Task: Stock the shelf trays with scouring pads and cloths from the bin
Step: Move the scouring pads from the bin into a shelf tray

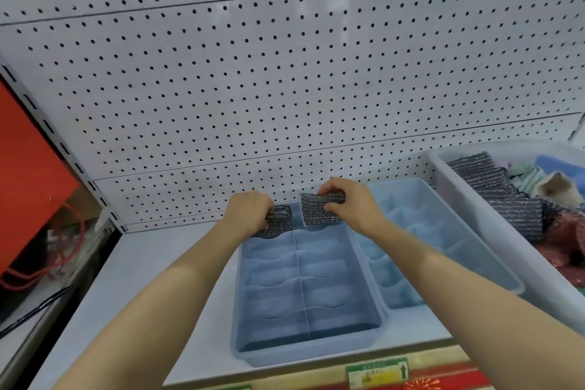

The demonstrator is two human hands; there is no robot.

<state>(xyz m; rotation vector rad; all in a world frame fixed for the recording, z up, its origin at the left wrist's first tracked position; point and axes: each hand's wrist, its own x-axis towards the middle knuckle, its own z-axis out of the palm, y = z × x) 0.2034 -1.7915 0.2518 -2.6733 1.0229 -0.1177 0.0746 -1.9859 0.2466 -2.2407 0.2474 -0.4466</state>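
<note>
Two blue divided trays stand side by side on the white shelf: a near-left tray (364, 331) and a right tray (493, 266). My left hand (247, 210) grips a grey metallic scouring pad (280, 225) at the far-left compartment of the left tray. My right hand (349, 203) pinches a second grey scouring pad (316, 210) over the far-right compartment of the same tray. The clear bin (468, 190) at the right holds more grey pads (493, 184), red pads (566, 231) and pale cloths (538, 180).
A white pegboard wall (285, 89) rises right behind the trays. Bare shelf surface (142, 288) lies left of the trays. A red panel (28, 168) and cables sit beyond the shelf's left upright. A price label (376, 374) runs along the front edge.
</note>
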